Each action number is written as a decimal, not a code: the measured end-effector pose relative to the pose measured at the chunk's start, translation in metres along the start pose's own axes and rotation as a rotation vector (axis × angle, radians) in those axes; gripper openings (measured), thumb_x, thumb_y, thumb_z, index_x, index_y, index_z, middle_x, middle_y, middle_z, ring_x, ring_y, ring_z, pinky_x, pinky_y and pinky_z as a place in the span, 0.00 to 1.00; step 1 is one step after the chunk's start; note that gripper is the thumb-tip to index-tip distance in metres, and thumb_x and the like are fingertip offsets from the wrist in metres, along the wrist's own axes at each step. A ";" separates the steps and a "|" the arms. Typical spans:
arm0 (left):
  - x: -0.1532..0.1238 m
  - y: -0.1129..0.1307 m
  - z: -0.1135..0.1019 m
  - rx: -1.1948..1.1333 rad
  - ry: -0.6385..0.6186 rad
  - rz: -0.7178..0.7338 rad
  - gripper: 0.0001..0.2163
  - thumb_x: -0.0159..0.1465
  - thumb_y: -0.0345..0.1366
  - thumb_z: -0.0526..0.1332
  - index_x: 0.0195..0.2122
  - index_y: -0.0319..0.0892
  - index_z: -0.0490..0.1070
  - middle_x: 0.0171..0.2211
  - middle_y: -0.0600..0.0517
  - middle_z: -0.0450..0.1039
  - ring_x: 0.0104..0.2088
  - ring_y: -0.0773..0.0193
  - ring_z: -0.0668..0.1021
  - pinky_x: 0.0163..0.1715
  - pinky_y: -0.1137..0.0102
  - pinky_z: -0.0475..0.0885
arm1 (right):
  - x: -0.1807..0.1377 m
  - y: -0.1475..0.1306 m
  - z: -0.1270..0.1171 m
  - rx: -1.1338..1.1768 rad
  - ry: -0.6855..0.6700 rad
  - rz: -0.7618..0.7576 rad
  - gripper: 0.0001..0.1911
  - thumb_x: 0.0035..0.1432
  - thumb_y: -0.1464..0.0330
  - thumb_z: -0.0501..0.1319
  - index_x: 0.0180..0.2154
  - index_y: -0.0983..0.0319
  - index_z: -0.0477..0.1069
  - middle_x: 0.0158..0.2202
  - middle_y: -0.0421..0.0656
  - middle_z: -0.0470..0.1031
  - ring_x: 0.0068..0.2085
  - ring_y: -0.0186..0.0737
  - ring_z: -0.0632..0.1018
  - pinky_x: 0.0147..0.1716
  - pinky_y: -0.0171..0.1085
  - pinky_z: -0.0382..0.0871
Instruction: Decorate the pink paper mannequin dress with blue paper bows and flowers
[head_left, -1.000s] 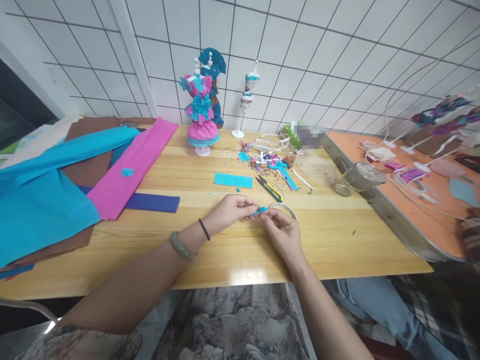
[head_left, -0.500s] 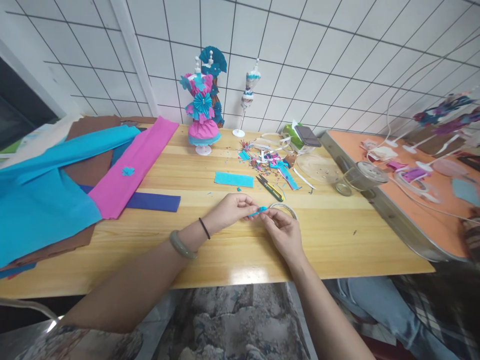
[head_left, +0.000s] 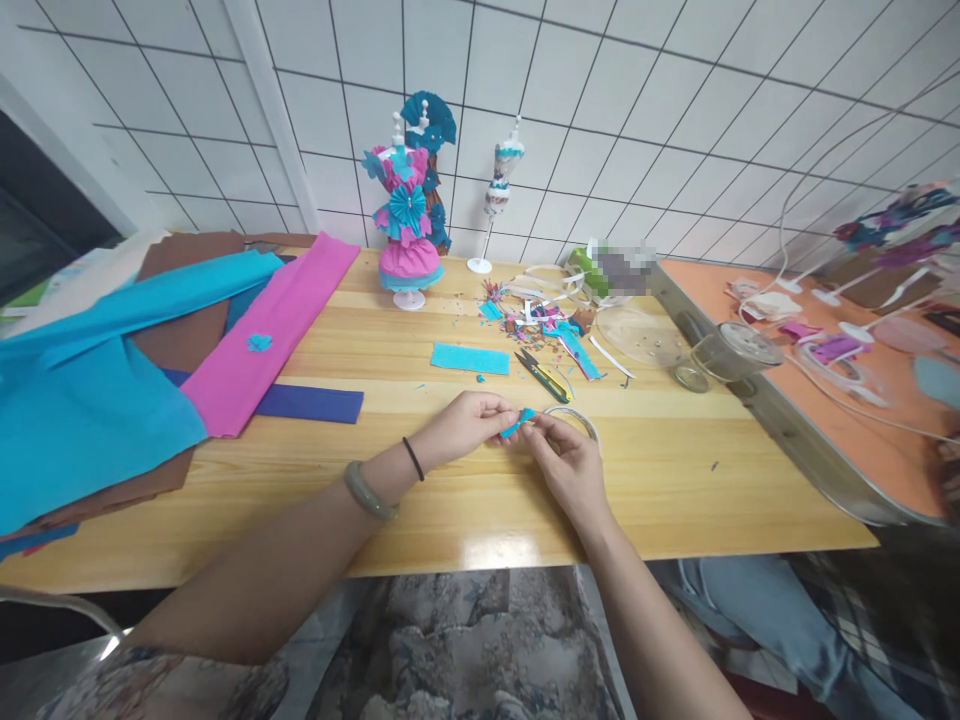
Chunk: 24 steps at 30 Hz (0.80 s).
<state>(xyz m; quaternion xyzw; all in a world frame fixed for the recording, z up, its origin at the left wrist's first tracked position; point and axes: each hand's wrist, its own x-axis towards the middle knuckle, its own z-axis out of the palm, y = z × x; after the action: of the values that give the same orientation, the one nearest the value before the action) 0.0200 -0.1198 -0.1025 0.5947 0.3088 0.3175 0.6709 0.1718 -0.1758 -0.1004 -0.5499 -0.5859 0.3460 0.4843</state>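
Observation:
A small piece of blue crepe paper [head_left: 517, 425] is pinched between my two hands above the wooden table. My left hand [head_left: 472, 422] has its fingers closed on the paper's left end. My right hand [head_left: 564, 458] grips the other end between thumb and fingers. Just beyond the hands lie yellow-handled thread snips [head_left: 543, 376] and a flat blue paper strip [head_left: 470, 359]. A silvery ring-shaped coil [head_left: 581, 417] rests partly hidden behind my right hand. On the folded pink paper [head_left: 274, 335] at the left sits a blue paper flower [head_left: 259, 343].
Large blue paper sheets [head_left: 97, 430] cover the table's left side. A small mannequin in a pink and blue paper dress [head_left: 409, 225] and a slimmer one [head_left: 501, 175] stand near the tiled wall. Paper scraps [head_left: 525, 318] and a glass jar [head_left: 739, 350] lie further right.
The blue paper between my fingers shows more of its surface now, spread wider and turned. Both hands stay nearly in place. The camera view has shifted slightly.

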 end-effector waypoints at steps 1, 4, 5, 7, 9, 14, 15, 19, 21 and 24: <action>0.000 0.000 0.000 -0.005 -0.011 -0.001 0.15 0.55 0.45 0.60 0.29 0.36 0.70 0.24 0.51 0.70 0.24 0.70 0.70 0.26 0.74 0.66 | 0.000 0.001 0.000 -0.004 -0.002 0.003 0.10 0.52 0.62 0.59 0.34 0.61 0.73 0.28 0.42 0.76 0.32 0.40 0.75 0.33 0.38 0.69; 0.000 0.002 0.000 -0.022 -0.034 0.000 0.15 0.56 0.46 0.58 0.29 0.36 0.70 0.24 0.51 0.69 0.24 0.71 0.70 0.26 0.75 0.64 | 0.001 0.003 -0.001 -0.006 0.005 0.002 0.09 0.51 0.62 0.60 0.33 0.60 0.74 0.29 0.42 0.77 0.33 0.40 0.75 0.34 0.38 0.69; -0.001 0.003 0.000 -0.033 -0.036 -0.004 0.15 0.57 0.46 0.58 0.28 0.36 0.70 0.24 0.51 0.69 0.24 0.71 0.70 0.26 0.75 0.64 | 0.001 0.004 -0.001 -0.005 0.005 0.000 0.09 0.51 0.62 0.60 0.32 0.60 0.75 0.30 0.42 0.77 0.33 0.40 0.75 0.34 0.38 0.69; -0.001 0.004 0.001 -0.067 -0.036 -0.027 0.16 0.57 0.46 0.58 0.27 0.35 0.70 0.23 0.52 0.69 0.23 0.72 0.69 0.25 0.75 0.63 | 0.001 0.004 -0.001 -0.001 0.003 -0.006 0.10 0.51 0.62 0.60 0.32 0.60 0.75 0.30 0.42 0.77 0.33 0.40 0.75 0.34 0.38 0.69; -0.001 0.004 0.002 -0.116 -0.041 -0.060 0.16 0.56 0.46 0.59 0.26 0.35 0.70 0.23 0.52 0.69 0.23 0.72 0.69 0.25 0.75 0.63 | 0.001 0.004 -0.001 0.007 -0.005 -0.006 0.10 0.52 0.62 0.59 0.32 0.60 0.75 0.30 0.42 0.76 0.33 0.40 0.75 0.34 0.38 0.69; -0.003 0.007 0.002 -0.310 -0.084 -0.154 0.14 0.55 0.44 0.61 0.29 0.35 0.72 0.25 0.50 0.70 0.24 0.72 0.70 0.25 0.75 0.63 | 0.000 0.002 -0.002 0.077 -0.039 -0.015 0.08 0.53 0.63 0.59 0.33 0.60 0.73 0.27 0.40 0.75 0.31 0.38 0.74 0.35 0.37 0.68; -0.004 0.009 0.002 -0.355 -0.086 -0.181 0.14 0.55 0.44 0.62 0.29 0.35 0.72 0.26 0.50 0.70 0.24 0.72 0.71 0.26 0.74 0.64 | -0.001 0.001 -0.001 0.092 -0.037 -0.021 0.08 0.52 0.63 0.59 0.33 0.60 0.72 0.27 0.40 0.74 0.30 0.37 0.74 0.35 0.37 0.68; -0.006 0.014 0.000 -0.495 -0.096 -0.278 0.14 0.54 0.42 0.63 0.31 0.34 0.72 0.26 0.49 0.71 0.26 0.70 0.72 0.28 0.73 0.66 | -0.001 0.002 0.000 0.129 -0.020 -0.031 0.08 0.51 0.64 0.61 0.33 0.60 0.71 0.27 0.40 0.74 0.30 0.37 0.74 0.35 0.37 0.68; -0.006 0.015 -0.001 -0.529 -0.105 -0.307 0.13 0.54 0.42 0.62 0.31 0.34 0.72 0.27 0.48 0.71 0.26 0.69 0.73 0.28 0.72 0.67 | -0.001 0.003 0.000 0.154 -0.015 -0.023 0.08 0.51 0.64 0.62 0.33 0.60 0.70 0.27 0.40 0.74 0.30 0.36 0.74 0.34 0.37 0.68; -0.006 0.014 -0.002 -0.528 -0.130 -0.313 0.14 0.55 0.43 0.61 0.31 0.34 0.72 0.27 0.48 0.72 0.26 0.69 0.73 0.28 0.72 0.67 | -0.001 0.005 0.000 0.191 -0.023 0.000 0.07 0.51 0.64 0.62 0.32 0.60 0.70 0.27 0.40 0.73 0.30 0.35 0.73 0.33 0.35 0.67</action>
<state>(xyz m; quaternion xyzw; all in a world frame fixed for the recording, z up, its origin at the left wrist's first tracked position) 0.0143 -0.1223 -0.0880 0.3642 0.2598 0.2410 0.8612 0.1737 -0.1757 -0.1056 -0.4971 -0.5559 0.4063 0.5279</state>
